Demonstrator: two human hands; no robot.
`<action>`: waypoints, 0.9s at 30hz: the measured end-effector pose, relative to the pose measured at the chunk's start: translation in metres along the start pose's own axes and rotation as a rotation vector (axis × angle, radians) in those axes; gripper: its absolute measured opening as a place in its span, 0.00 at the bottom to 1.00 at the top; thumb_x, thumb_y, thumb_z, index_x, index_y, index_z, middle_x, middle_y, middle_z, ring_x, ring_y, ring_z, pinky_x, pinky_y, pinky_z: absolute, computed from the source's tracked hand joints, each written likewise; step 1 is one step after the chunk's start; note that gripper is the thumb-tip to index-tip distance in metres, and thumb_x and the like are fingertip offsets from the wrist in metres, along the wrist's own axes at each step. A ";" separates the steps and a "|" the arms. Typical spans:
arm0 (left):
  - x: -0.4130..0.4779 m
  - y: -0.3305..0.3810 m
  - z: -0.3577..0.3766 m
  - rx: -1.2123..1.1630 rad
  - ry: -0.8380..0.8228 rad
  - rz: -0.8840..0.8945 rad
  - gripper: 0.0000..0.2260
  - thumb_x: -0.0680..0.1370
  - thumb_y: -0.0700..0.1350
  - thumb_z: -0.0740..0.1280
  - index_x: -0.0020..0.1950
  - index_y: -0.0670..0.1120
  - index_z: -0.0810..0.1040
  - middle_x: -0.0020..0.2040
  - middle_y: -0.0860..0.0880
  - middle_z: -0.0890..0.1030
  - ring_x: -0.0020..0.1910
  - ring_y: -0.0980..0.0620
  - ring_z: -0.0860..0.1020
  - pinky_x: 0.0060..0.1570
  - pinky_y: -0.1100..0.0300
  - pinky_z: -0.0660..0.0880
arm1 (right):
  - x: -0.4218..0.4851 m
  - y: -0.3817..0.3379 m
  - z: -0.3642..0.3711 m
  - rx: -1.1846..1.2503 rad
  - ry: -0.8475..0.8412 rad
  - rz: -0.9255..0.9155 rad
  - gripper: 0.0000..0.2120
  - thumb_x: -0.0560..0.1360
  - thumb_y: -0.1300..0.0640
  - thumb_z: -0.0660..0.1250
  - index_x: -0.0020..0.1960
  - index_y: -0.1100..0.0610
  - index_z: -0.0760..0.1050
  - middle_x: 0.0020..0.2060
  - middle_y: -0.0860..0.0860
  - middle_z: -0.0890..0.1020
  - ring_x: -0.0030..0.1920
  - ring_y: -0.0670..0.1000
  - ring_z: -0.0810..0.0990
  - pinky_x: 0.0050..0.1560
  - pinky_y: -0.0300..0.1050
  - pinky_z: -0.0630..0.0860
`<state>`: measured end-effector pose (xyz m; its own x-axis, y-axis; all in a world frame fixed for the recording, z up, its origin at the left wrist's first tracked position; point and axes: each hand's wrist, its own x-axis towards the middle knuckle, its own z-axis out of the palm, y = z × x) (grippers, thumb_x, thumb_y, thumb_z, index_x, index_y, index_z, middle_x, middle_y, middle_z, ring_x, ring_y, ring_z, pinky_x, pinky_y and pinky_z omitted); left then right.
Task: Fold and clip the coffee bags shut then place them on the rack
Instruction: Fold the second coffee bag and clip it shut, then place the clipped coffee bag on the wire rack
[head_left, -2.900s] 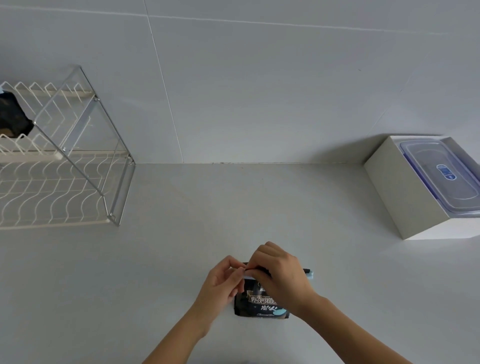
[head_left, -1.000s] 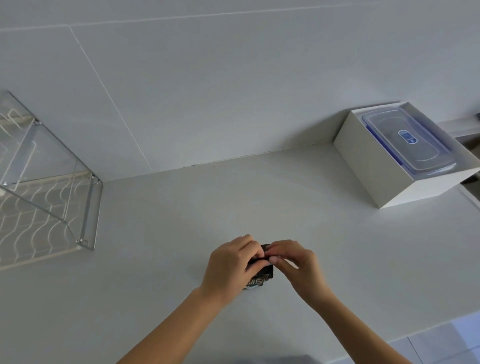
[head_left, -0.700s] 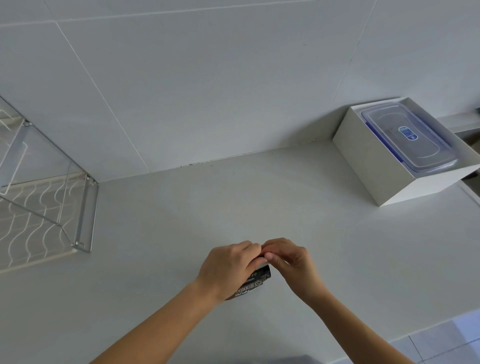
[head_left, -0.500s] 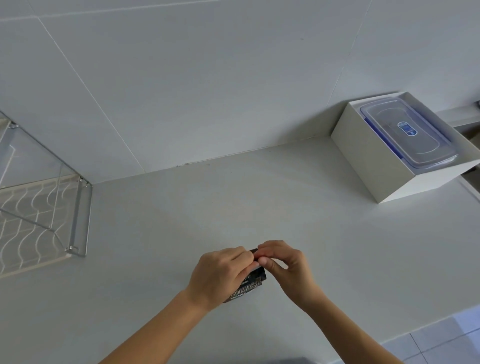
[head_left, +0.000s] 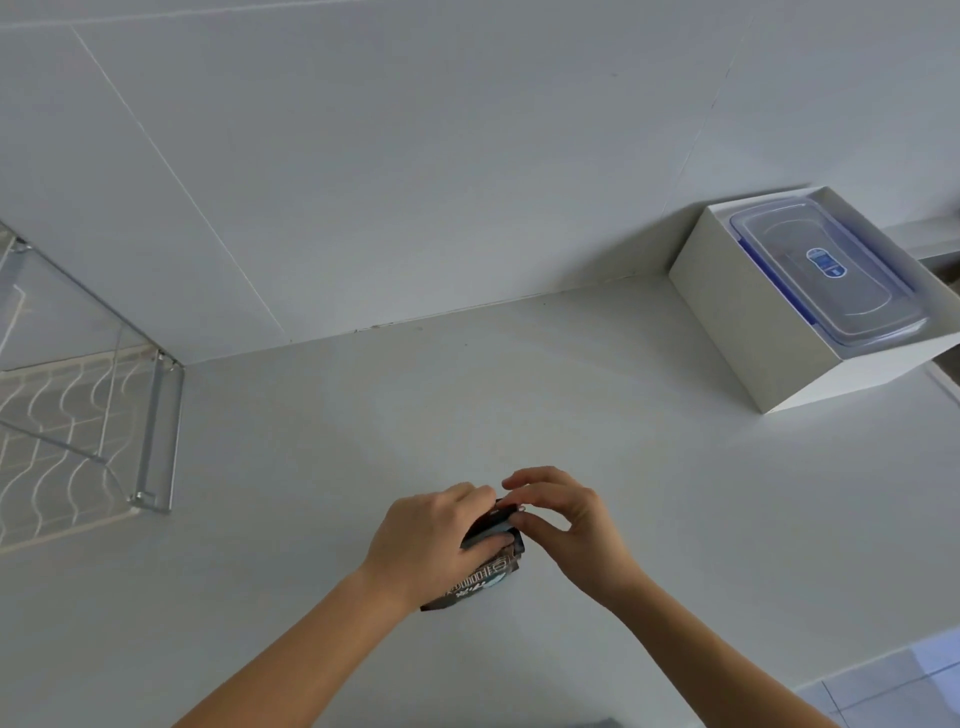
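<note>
White lettering is printed along the lower edge of the dark coffee bag (head_left: 475, 584), at about six o'clock in the view, but the characters are too small and blurred to be read. A small blue label (head_left: 825, 262) is stuck on the clear lid (head_left: 810, 280) at about two o'clock; its print cannot be made out. No other text is seen.
</note>
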<state>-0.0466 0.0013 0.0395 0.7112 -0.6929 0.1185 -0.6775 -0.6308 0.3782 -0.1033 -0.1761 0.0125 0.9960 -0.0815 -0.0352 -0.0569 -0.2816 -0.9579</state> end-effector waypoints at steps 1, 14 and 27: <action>0.002 -0.001 -0.001 0.007 0.001 0.013 0.13 0.74 0.57 0.65 0.38 0.50 0.71 0.30 0.52 0.76 0.26 0.51 0.74 0.25 0.62 0.61 | 0.001 0.000 0.001 0.030 -0.014 0.028 0.14 0.72 0.64 0.71 0.44 0.44 0.83 0.51 0.45 0.81 0.56 0.46 0.79 0.57 0.44 0.76; 0.001 -0.001 0.004 0.041 0.095 0.187 0.17 0.75 0.52 0.62 0.29 0.46 0.70 0.24 0.50 0.72 0.23 0.51 0.69 0.22 0.63 0.62 | -0.010 0.018 0.008 0.114 0.027 0.070 0.07 0.73 0.61 0.70 0.44 0.50 0.83 0.51 0.51 0.81 0.55 0.45 0.79 0.56 0.39 0.74; -0.073 -0.044 0.023 -0.766 0.178 -0.757 0.26 0.69 0.46 0.75 0.63 0.51 0.67 0.62 0.54 0.73 0.55 0.55 0.75 0.50 0.61 0.73 | 0.005 0.010 0.035 0.013 -0.201 0.178 0.31 0.69 0.63 0.73 0.62 0.39 0.63 0.56 0.42 0.76 0.60 0.47 0.74 0.53 0.47 0.80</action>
<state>-0.0725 0.0719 -0.0066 0.9535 -0.1173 -0.2776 0.1995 -0.4446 0.8732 -0.0961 -0.1461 -0.0075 0.9640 0.0628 -0.2583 -0.2331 -0.2673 -0.9350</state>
